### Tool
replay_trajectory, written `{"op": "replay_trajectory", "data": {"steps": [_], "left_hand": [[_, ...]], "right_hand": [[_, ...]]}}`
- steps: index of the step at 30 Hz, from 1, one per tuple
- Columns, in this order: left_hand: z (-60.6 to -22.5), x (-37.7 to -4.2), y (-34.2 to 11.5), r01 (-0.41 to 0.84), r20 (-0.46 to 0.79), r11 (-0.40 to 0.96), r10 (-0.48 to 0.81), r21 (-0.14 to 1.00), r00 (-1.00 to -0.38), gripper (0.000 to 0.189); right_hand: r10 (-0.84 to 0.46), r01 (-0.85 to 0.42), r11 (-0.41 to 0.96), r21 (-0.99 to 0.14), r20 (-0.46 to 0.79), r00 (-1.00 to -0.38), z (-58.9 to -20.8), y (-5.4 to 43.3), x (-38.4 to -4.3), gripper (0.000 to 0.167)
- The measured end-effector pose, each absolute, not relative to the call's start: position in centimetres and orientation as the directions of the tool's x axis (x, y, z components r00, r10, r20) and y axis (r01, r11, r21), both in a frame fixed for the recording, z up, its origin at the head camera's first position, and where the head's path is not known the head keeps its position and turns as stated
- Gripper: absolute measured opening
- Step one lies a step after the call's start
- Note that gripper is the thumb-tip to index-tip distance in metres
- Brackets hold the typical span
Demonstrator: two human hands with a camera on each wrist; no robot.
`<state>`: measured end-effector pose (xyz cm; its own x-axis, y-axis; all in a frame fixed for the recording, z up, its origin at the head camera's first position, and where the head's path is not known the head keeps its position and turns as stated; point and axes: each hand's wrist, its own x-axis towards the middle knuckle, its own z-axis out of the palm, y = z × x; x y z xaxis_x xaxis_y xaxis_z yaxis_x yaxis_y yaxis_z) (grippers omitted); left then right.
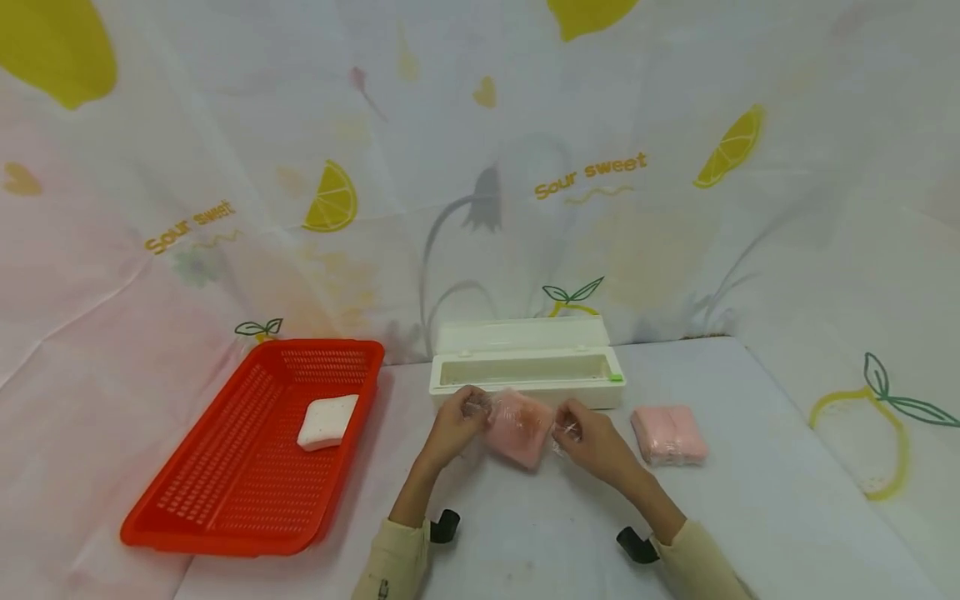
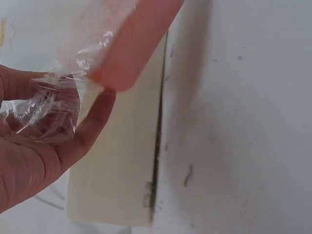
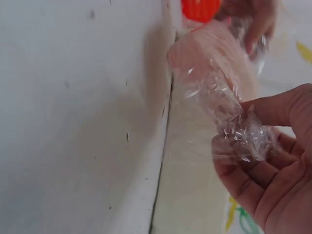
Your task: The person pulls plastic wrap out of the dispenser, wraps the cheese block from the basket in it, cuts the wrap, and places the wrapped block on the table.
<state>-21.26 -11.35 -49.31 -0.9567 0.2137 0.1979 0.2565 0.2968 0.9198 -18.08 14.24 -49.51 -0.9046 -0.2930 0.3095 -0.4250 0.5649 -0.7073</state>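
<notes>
A pink square block (image 1: 521, 427), soap-like and wrapped in clear plastic film, hangs between the two hands over the table. My left hand (image 1: 459, 423) grips the bunched film at its left side; in the left wrist view a finger reaches the block's lower corner. On the other side, my right hand (image 1: 596, 440) pinches the gathered film (image 3: 243, 134) between thumb and fingers. Just behind the block stands a long cream box (image 1: 525, 395) with its lid raised. To the right of the right hand lies another pink wrapped block (image 1: 669, 434).
A red plastic basket (image 1: 225, 533) stands at the left with a white block (image 1: 327, 422) in it. The white table (image 1: 780, 500) meets a fabric backdrop (image 1: 480, 167) printed with lemons behind the box. A small green piece (image 1: 616, 377) sits at the box's right end.
</notes>
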Motion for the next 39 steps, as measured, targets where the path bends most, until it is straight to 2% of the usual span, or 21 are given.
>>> {"op": "replay_trajectory", "data": {"steps": [6, 12, 18, 24, 27, 29, 31, 33, 35, 37, 39], "left_hand": [[-48.7, -21.2, -10.8, 0.235, 0.163, 0.291, 0.251, 0.927, -0.954, 0.017], [-49.0, -21.0, -9.6, 0.226, 0.118, 0.347, 0.307, 0.910, -0.944, 0.021], [-50.0, -20.8, -8.7, 0.232, 0.088, 0.362, 0.372, 0.903, -0.924, 0.014], [-51.0, -20.7, -8.2, 0.286, 0.091, 0.428, 0.421, 0.858, -0.903, 0.019], [-50.6, -20.1, -8.0, 0.375, 0.134, 0.512, 0.445, 0.773, -0.885, 0.037], [-49.9, -19.2, -8.1, 0.433, 0.168, 0.610, 0.443, 0.663, -0.881, 0.050], [-48.9, -17.8, -8.4, 0.472, 0.196, 0.700, 0.441, 0.536, -0.876, 0.055], [-48.0, -16.2, -8.8, 0.497, 0.206, 0.763, 0.454, 0.413, -0.867, 0.048], [-47.4, -14.5, -9.5, 0.552, 0.205, 0.766, 0.513, 0.329, -0.834, 0.035], [-47.2, -12.7, -10.1, 0.619, 0.183, 0.738, 0.592, 0.268, -0.785, 0.028], [-47.5, -11.2, -10.6, 0.695, 0.169, 0.688, 0.675, 0.208, -0.718, 0.034]], "right_hand": [[-0.338, -0.404, 0.663, -0.630, 0.230, -0.913, -48.4, 13.5, -14.3, 0.020], [-0.436, -0.476, 0.663, -0.577, 0.219, -0.873, -48.3, 13.1, -10.9, 0.017], [-0.528, -0.544, 0.561, -0.624, 0.237, -0.815, -48.9, 12.5, -9.0, 0.023], [-0.565, -0.506, 0.519, -0.689, 0.167, -0.808, -49.4, 12.0, -8.5, 0.018], [-0.570, -0.481, 0.518, -0.707, 0.134, -0.811, -49.3, 12.3, -8.3, 0.011], [-0.565, -0.462, 0.526, -0.714, 0.112, -0.817, -48.9, 12.5, -8.2, 0.005], [-0.544, -0.444, 0.555, -0.703, 0.097, -0.834, -48.4, 13.0, -8.1, 0.008], [-0.523, -0.467, 0.603, -0.647, 0.122, -0.844, -48.0, 13.5, -8.0, 0.011], [-0.521, -0.519, 0.634, -0.573, 0.179, -0.835, -47.9, 14.2, -8.0, 0.019], [-0.547, -0.589, 0.638, -0.497, 0.246, -0.800, -48.0, 14.8, -8.1, 0.033], [-0.591, -0.652, 0.618, -0.440, 0.287, -0.754, -48.4, 15.2, -8.1, 0.045]]}}
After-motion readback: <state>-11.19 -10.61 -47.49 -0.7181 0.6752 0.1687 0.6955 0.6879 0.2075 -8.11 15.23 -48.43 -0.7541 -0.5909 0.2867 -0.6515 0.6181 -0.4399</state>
